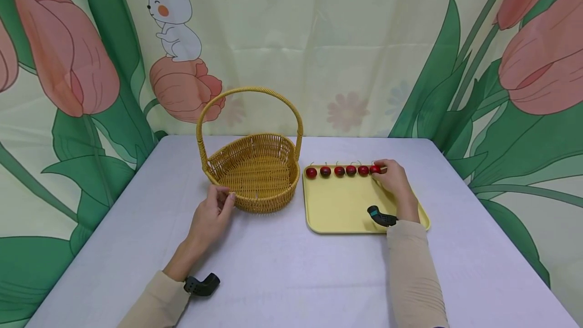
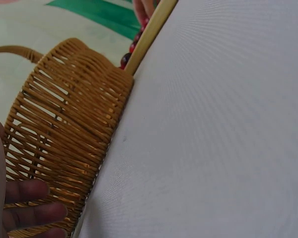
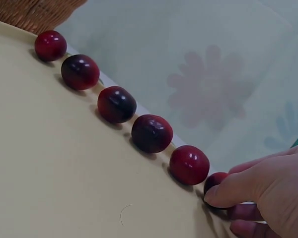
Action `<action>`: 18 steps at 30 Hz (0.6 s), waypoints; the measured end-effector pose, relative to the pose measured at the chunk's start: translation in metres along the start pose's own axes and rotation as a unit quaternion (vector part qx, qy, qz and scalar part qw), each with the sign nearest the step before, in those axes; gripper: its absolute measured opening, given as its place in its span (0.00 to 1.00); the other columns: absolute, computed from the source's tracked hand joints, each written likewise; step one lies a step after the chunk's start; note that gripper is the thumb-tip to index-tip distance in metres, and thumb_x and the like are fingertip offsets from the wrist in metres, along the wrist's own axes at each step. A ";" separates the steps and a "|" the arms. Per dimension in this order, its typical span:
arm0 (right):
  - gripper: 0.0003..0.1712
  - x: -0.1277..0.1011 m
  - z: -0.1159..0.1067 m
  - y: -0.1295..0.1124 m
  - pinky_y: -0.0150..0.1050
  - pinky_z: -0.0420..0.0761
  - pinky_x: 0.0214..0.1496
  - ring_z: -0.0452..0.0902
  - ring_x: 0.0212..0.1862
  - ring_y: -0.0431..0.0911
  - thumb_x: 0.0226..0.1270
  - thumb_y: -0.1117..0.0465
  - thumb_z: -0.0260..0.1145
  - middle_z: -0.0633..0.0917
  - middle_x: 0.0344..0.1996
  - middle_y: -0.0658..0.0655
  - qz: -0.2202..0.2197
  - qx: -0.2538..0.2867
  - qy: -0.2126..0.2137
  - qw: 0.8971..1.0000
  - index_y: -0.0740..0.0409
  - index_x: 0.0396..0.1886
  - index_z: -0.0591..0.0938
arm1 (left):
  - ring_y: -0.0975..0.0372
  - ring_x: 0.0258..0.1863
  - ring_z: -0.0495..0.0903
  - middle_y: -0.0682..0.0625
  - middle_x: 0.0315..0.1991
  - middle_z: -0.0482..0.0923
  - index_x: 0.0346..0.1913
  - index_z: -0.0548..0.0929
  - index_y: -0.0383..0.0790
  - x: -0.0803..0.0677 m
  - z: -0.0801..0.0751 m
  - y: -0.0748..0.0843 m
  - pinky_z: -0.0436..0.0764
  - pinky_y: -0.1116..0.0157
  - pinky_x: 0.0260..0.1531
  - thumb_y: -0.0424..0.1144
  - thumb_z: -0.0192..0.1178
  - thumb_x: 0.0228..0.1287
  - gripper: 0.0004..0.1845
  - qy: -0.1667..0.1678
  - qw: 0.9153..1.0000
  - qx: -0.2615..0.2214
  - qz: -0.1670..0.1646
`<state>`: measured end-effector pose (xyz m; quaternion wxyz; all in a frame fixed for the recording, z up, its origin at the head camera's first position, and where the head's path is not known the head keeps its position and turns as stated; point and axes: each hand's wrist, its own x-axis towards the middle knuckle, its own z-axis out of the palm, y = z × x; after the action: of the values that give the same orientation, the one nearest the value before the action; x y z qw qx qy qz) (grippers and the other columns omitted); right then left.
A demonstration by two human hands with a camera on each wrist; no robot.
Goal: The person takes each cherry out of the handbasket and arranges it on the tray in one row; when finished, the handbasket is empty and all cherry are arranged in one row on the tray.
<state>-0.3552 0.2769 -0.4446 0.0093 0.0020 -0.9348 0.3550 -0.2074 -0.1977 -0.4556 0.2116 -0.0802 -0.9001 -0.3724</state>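
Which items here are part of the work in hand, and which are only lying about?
In use:
- cherries, six in a row; right hand pinches the end cherry
- yellow tray under them
- wicker basket, left hand on its rim

Just there:
- white table
- tulip-and-rabbit backdrop

A staged recording corner rather than a lived-in room: a printed backdrop (image 1: pixel 346 39) of giant tulips and a cartoon rabbit (image 1: pixel 175 14) wraps round a plain grey table (image 1: pixel 282 267), with small cameras strapped to both wrists.
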 end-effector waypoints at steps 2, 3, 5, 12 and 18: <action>0.27 0.000 0.000 0.000 0.56 0.73 0.65 0.72 0.60 0.64 0.72 0.63 0.61 0.72 0.63 0.72 0.004 0.001 0.000 1.000 0.68 0.67 0.72 | 0.63 0.30 0.74 0.49 0.34 0.79 0.54 0.71 0.39 0.000 0.000 0.000 0.74 0.69 0.29 0.46 0.51 0.77 0.15 0.000 1.000 -0.001 0.001; 0.27 0.000 -0.001 0.000 0.56 0.73 0.65 0.72 0.60 0.64 0.72 0.63 0.61 0.72 0.63 0.72 0.004 0.001 0.000 1.000 0.68 0.67 0.72 | 0.63 0.29 0.74 0.49 0.34 0.79 0.54 0.71 0.39 0.000 0.000 0.000 0.74 0.69 0.29 0.46 0.51 0.77 0.15 0.001 1.000 -0.002 0.001; 0.27 -0.001 -0.001 -0.001 0.56 0.74 0.65 0.72 0.60 0.64 0.72 0.63 0.61 0.72 0.63 0.73 0.003 0.001 -0.001 1.000 0.68 0.67 0.72 | 0.63 0.29 0.74 0.49 0.34 0.79 0.54 0.71 0.39 0.000 0.001 0.000 0.74 0.69 0.29 0.46 0.51 0.77 0.14 0.001 1.000 -0.002 0.001; 0.28 -0.006 -0.008 -0.004 0.58 0.72 0.65 0.71 0.61 0.64 0.72 0.62 0.62 0.71 0.64 0.73 0.003 0.000 -0.009 1.000 0.68 0.68 0.70 | 0.62 0.29 0.74 0.49 0.33 0.79 0.55 0.71 0.39 0.001 0.001 0.001 0.74 0.69 0.29 0.46 0.51 0.77 0.15 -0.002 1.000 -0.003 0.001; 0.30 -0.012 -0.018 -0.015 0.59 0.72 0.66 0.68 0.64 0.65 0.74 0.60 0.61 0.68 0.66 0.72 0.005 0.009 -0.007 1.000 0.66 0.71 0.68 | 0.64 0.28 0.74 0.51 0.32 0.80 0.53 0.74 0.41 0.003 -0.002 0.001 0.74 0.70 0.28 0.47 0.52 0.77 0.14 0.002 1.000 -0.008 0.003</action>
<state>-0.3429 0.2776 -0.4221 0.0011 -0.0004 -0.9318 0.3630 -0.2095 -0.1990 -0.4522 0.2139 -0.0842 -0.8962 -0.3795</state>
